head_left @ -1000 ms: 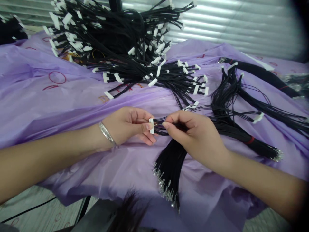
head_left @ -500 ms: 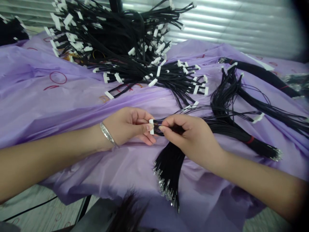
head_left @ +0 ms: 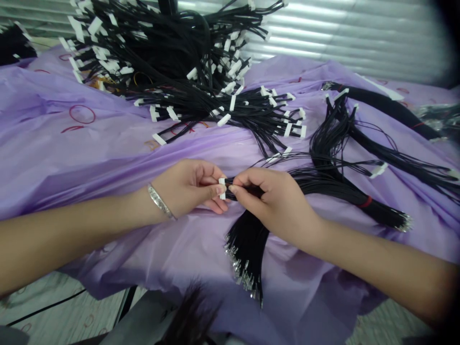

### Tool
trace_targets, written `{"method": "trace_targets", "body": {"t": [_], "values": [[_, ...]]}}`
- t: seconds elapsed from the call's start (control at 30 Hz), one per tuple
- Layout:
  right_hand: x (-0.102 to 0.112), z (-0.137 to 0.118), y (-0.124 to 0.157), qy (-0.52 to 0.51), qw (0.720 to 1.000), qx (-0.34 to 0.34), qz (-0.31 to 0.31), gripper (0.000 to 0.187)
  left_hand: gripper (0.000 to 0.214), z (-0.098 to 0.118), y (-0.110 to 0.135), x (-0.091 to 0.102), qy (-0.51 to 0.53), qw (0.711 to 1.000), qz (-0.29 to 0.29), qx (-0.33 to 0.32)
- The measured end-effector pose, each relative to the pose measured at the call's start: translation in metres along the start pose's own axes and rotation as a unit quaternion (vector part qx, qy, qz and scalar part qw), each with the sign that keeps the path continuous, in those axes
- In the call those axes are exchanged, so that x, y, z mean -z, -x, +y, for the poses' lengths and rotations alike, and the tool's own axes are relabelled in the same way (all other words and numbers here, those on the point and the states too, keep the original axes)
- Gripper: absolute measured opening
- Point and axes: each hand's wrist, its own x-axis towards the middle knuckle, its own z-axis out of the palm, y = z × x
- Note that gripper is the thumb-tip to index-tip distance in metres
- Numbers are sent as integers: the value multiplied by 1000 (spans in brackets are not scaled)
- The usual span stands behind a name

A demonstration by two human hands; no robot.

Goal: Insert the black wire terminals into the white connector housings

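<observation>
My left hand (head_left: 190, 187) pinches a small white connector (head_left: 222, 188) between thumb and fingers, a silver bracelet on its wrist. My right hand (head_left: 276, 201) is closed on thin black wires (head_left: 233, 187) right at the connector's face, fingertips almost touching the left thumb. Below my right hand a bundle of black wires with metal terminals (head_left: 246, 249) fans down toward the table's front edge. Both hands hover just above the purple plastic sheet (head_left: 72, 158).
A large heap of finished black harnesses with white connectors (head_left: 187, 72) fills the back centre. Another wire bundle tied with a red band (head_left: 364, 201) lies to the right, more black bundles (head_left: 388, 108) behind it. Corrugated metal wall (head_left: 341, 38) at the back.
My right hand has slid left along the wires, closing the gap to the white connector. The left hand stays put.
</observation>
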Motion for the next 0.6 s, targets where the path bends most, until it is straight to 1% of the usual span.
{"method": "trace_targets", "body": {"t": [0.13, 0.23, 0.3, 0.33, 0.4, 0.43, 0.47, 0.57, 0.6], "values": [[-3, 2, 0, 14, 1000, 9, 4, 16, 9, -1, 0, 0, 1, 1000, -2, 5], [1, 2, -2, 45, 999, 17, -9, 15, 10, -1, 1, 1, 9, 1000, -4, 3], [10, -1, -2, 96, 993, 61, -6, 9, 11, 0, 0, 3, 19, 1000, -9, -3], [16, -2, -1, 136, 986, 94, 9, 7, 11, 0, -1, 4, 23, 1000, -10, -9], [28, -6, 1, 213, 963, 159, 34, 10, 8, -1, -3, 7, 37, 999, -6, -27], [34, -7, 2, 233, 955, 182, 17, 12, 6, -1, -4, 8, 47, 998, -2, -35], [38, -7, 3, 236, 951, 196, -27, 13, 5, -1, -5, 9, 59, 997, 4, -40], [40, -4, 4, 176, 943, 195, -202, 11, 3, -1, -7, 11, 88, 995, 32, -32], [39, -2, 3, 155, 940, 185, -240, 10, 4, -1, -7, 10, 90, 995, 41, -24]]}}
